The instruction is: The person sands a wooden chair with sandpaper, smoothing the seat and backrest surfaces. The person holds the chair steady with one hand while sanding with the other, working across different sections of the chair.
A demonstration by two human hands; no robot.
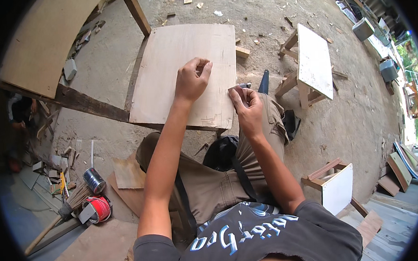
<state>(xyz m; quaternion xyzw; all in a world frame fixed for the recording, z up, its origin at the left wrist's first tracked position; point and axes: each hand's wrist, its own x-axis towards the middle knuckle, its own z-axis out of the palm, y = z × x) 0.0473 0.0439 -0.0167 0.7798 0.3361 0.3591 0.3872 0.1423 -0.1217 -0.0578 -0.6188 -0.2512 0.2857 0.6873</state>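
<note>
A pale plywood panel (167, 52), the top of a low wooden piece, lies before my knees. Over its middle, my left hand (193, 80) is closed with its fingers curled in; whatever may be inside is hidden. Near the panel's right edge, my right hand (249, 110) pinches a small folded brown sheet that looks like sandpaper (235, 88) between thumb and fingers. Just behind those fingers shows a small dark, shiny object (246, 85), too covered to name. A dark pointed blade, like a handsaw's (263, 82), sticks up beyond my right knee.
White-topped stools stand at the right (315, 61) and lower right (337, 190). A larger panel on a wooden frame (48, 39) rises at the left. On the lower left are a dark can (94, 180), a red tin (99, 209) and a broom (75, 199). Wood scraps litter the ground.
</note>
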